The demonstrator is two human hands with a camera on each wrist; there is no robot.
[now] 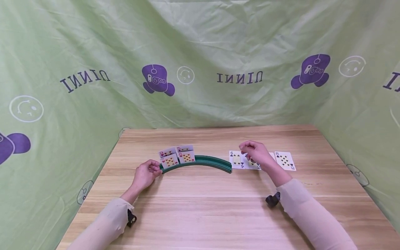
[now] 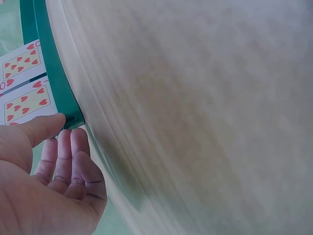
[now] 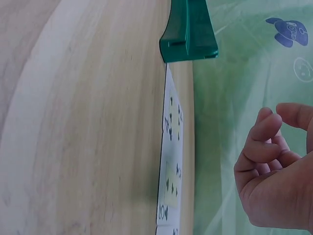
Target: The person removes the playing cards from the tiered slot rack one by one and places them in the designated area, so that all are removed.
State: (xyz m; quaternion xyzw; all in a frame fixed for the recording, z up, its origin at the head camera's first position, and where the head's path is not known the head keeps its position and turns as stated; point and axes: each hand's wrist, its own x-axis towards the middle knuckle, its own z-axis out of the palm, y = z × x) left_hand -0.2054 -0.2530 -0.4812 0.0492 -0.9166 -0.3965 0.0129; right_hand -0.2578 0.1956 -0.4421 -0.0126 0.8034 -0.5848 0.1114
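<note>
Pinching left hand [image 1: 145, 175]: thumb pressed onto the near face of the rack's left end, the other fingertips curled close against that end.
Standing cards: in the rack, red 9 [image 1: 166, 152] and 5 [image 1: 185, 148] behind, 7 of hearts [image 1: 169, 161] and 8 of hearts [image 1: 186, 157] in front.
Green rack [image 1: 206, 161]: curving across the table [image 1: 200, 208], its right half bare.
Black 4 [image 1: 236, 159]: lying face up, just beside the rack's right end.
Right hand [image 1: 257, 152]: up above the flat row, fingers bent, thumb and forefinger tips almost meeting, nothing visible between them; cards beneath partly hidden.
Black 8 [image 1: 285, 160]: face up, far right of the row.
</note>
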